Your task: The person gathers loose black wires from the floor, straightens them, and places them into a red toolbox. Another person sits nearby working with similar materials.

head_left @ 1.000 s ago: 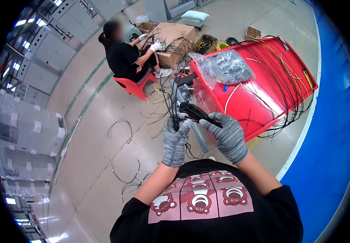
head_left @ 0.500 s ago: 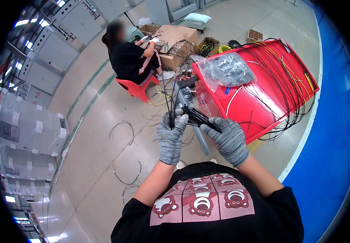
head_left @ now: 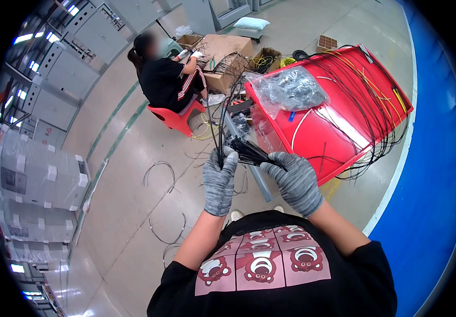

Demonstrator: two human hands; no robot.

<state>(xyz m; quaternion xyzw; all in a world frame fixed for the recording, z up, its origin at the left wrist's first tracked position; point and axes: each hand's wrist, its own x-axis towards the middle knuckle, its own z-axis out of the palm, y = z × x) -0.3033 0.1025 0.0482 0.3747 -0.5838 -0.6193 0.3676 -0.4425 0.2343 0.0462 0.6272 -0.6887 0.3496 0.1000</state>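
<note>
My left hand (head_left: 219, 182), in a grey knit glove, is closed round several long black wires (head_left: 222, 122) that rise upright from between thumb and fingers. My right hand (head_left: 295, 182), gloved alike, grips a bundle of thin black strips (head_left: 253, 153) that look like cable ties. The bundle points left, its far end fanned out close to my left fingertips. Whether those fingertips touch it, I cannot tell. Both hands are held in front of my chest, left of the near edge of a red panel (head_left: 339, 153).
On the red panel lie a clear plastic bag (head_left: 294, 90) and black and yellow wires (head_left: 363, 87). A grey metal rail (head_left: 259, 183) extends below my hands. Loose wires (head_left: 151, 171) lie on the floor. A person (head_left: 162, 74) sits on a red stool (head_left: 172, 119) by a cardboard box (head_left: 225, 47).
My left fingers have drawn slightly back from the end of the black bundle, with the upright wires still held. My right hand keeps its grip. The view has shifted slightly.
</note>
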